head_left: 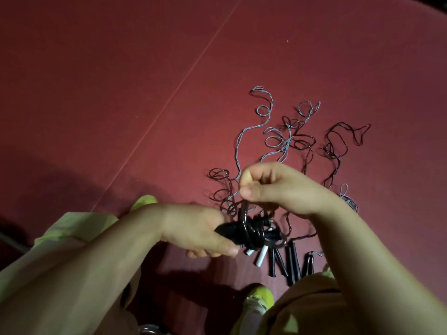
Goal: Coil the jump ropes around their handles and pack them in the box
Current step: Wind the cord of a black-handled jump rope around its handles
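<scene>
A dark red matte floor [121, 81] fills the head view, crossed by one thin pale seam running diagonally from upper right to lower left. A person's two bare forearms reach in from the bottom corners above pale tan trouser legs [312, 308] and lime-green fabric [77, 223]. Across the floor beyond the hands lie loose jump ropes: thin grey-blue cords [266, 110] looping up and away, and thin black cords [338, 141] tangled beside them to the right. The left hand [196, 230] grips a pair of black tapered plastic handles [242, 232], fingers curled round the near end; the handles' long axis runs roughly left to right, tips pointing right, with glossy black cord wound in several turns around their middle. The right hand [273, 187], just above and to the right, pinches a strand of that cord between thumb and curled fingers, the strand dropping straight to the coil. On the floor just below the bundle lie more handles, close together: two white cylindrical handles [261, 257] tilted down-left, then a row of slim black handles [287, 264] lying mostly up-and-down in the frame, their cord ends towards the hands. The box cannot be seen.
</scene>
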The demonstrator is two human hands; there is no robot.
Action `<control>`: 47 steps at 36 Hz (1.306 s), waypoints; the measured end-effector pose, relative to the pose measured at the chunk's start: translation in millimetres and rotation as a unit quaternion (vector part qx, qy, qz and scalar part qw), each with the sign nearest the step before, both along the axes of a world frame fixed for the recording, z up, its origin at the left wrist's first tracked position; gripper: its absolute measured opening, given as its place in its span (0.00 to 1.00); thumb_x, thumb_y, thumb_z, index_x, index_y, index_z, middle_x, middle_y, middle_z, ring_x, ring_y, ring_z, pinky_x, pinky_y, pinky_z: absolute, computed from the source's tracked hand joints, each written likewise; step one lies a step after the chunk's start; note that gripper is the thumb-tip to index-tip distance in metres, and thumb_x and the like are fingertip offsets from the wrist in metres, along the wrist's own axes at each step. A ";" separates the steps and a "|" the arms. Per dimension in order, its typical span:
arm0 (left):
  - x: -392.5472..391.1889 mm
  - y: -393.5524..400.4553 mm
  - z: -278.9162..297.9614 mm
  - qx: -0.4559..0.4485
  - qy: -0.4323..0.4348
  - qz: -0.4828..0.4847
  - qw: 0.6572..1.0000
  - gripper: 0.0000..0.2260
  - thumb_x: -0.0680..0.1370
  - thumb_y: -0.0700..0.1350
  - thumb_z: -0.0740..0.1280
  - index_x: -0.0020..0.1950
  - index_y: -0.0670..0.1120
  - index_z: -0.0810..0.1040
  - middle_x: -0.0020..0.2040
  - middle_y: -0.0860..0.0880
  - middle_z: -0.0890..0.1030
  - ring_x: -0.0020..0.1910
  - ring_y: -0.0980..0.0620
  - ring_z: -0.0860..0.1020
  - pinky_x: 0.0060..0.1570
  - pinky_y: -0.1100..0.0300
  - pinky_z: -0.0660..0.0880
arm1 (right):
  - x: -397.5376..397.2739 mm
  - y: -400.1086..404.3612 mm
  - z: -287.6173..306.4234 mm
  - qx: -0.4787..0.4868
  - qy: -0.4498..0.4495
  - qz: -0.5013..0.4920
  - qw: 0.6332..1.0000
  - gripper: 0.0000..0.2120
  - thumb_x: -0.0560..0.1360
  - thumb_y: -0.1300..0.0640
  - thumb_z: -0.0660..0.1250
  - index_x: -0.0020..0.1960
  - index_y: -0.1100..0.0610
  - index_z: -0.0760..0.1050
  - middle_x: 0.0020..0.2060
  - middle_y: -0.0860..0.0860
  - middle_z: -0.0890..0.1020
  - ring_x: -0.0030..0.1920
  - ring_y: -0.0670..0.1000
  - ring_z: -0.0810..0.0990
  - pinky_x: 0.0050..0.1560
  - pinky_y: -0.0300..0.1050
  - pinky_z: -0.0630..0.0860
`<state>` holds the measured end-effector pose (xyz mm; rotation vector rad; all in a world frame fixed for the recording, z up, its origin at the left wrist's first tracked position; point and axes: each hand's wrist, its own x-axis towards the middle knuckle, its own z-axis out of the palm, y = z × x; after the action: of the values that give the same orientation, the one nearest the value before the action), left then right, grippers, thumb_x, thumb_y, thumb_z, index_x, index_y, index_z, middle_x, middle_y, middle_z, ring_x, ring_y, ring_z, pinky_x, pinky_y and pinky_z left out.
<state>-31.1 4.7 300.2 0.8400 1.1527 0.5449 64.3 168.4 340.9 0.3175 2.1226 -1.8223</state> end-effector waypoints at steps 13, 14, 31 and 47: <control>-24.2 -7.1 3.2 0.059 -0.215 0.285 0.932 0.27 0.57 0.71 0.73 0.40 0.49 0.81 0.27 0.53 0.66 0.22 0.60 0.61 0.22 0.65 0.64 | -12.7 -14.1 -24.5 -0.104 0.041 -0.176 0.978 0.32 0.69 0.25 0.55 0.45 0.54 0.75 0.30 0.54 0.68 0.29 0.47 0.60 0.27 0.37 0.59; -24.1 -7.1 3.8 0.055 -0.212 0.297 0.929 0.27 0.57 0.71 0.72 0.40 0.49 0.81 0.27 0.53 0.66 0.21 0.59 0.61 0.22 0.65 0.64 | -13.3 -15.9 -25.1 -0.061 0.018 -0.176 0.982 0.28 0.74 0.30 0.55 0.43 0.56 0.74 0.28 0.52 0.70 0.30 0.47 0.61 0.26 0.35 0.60; -24.7 -7.8 17.2 -0.038 -0.169 0.247 0.953 0.30 0.67 0.71 0.56 0.40 0.44 0.77 0.26 0.51 0.64 0.20 0.58 0.60 0.22 0.66 0.61 | -0.1 -20.6 -16.6 0.021 -0.015 -0.043 0.999 0.33 0.64 0.21 0.57 0.63 0.36 0.68 0.49 0.22 0.76 0.55 0.25 0.72 0.56 0.23 0.67; -17.9 4.9 1.4 -0.023 0.095 0.358 0.929 0.30 0.78 0.65 0.50 0.49 0.40 0.77 0.26 0.53 0.67 0.22 0.55 0.61 0.24 0.63 0.62 | -14.9 -31.5 -37.6 0.103 -0.025 -0.146 0.984 0.29 0.81 0.41 0.50 0.25 0.47 0.71 0.18 0.41 0.66 0.21 0.41 0.63 0.31 0.40 0.58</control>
<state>-49.0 9.6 301.6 0.4119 1.6501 1.0443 49.4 136.9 303.3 0.7515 2.3332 -1.7192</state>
